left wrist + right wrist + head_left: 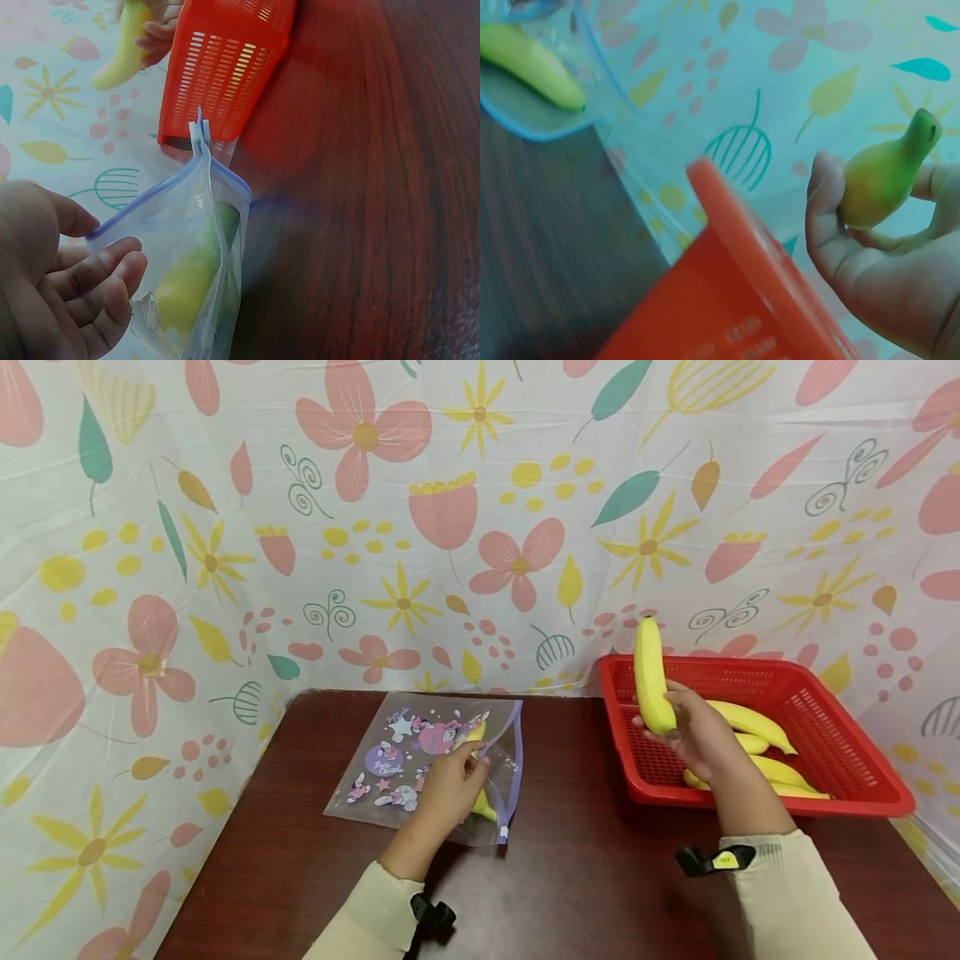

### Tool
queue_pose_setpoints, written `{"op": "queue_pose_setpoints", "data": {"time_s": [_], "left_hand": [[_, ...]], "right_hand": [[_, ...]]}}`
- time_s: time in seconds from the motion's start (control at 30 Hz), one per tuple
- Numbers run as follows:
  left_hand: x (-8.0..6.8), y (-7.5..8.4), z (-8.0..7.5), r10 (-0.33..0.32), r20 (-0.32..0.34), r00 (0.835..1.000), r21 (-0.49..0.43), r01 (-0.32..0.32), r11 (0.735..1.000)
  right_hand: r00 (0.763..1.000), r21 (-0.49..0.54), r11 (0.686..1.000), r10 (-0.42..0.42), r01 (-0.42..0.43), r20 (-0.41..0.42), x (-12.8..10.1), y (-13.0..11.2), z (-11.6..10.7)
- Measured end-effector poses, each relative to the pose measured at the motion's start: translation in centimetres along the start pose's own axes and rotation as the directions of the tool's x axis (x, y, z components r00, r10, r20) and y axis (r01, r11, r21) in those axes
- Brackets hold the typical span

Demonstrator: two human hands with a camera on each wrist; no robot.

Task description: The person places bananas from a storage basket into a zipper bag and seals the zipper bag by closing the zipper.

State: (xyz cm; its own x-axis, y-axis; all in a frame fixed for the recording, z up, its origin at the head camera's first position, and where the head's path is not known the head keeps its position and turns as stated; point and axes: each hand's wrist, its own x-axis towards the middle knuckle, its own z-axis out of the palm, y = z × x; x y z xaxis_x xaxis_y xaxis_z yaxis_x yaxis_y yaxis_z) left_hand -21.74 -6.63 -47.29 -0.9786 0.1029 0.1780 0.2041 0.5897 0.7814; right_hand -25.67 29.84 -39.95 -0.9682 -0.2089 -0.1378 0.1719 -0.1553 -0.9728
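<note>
A clear zip bag (408, 760) printed with cartoon stickers lies on the dark wooden table (585, 877) with a banana inside it (187, 289). My left hand (456, 774) pinches the bag's blue-edged mouth and holds it raised and open (169, 191). My right hand (688, 728) grips a yellow banana (651, 677) upright over the near left part of a red plastic basket (840, 752). In the right wrist view the banana's stem end (881, 176) sticks out past my thumb and fingers.
Several more bananas (757, 727) lie in the red basket, which stands at the table's back right. A flowered plastic sheet (450, 527) hangs close behind and on both sides of the table. Bare tabletop lies between the bag and the basket.
</note>
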Motion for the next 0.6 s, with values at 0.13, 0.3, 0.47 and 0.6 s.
{"op": "queue_pose_setpoints", "data": {"time_s": [0.13,0.3,0.47,0.6], "left_hand": [[0.0,0.1,0.0,0.003,-0.001,1.000,0.000,-0.003,1.000],[0.0,0.1,-0.1,0.003,0.002,1.000,0.004,-0.003,1.000],[0.0,0.1,-0.1,0.009,-0.001,1.000,0.005,-0.009,1.000],[0.0,0.0,-0.1,0.013,0.000,1.000,-0.008,-0.013,1.000]], "right_hand": [[0.997,0.126,0.991,-0.052,0.045,0.054,-0.5,-0.2,0.9],[0.983,0.227,0.970,-0.118,0.083,0.144,-1.0,-0.1,1.9],[0.968,0.270,0.960,-0.136,0.075,0.213,-1.2,0.2,2.8],[0.957,0.212,0.974,-0.133,0.078,0.258,-1.2,0.6,3.7]]}}
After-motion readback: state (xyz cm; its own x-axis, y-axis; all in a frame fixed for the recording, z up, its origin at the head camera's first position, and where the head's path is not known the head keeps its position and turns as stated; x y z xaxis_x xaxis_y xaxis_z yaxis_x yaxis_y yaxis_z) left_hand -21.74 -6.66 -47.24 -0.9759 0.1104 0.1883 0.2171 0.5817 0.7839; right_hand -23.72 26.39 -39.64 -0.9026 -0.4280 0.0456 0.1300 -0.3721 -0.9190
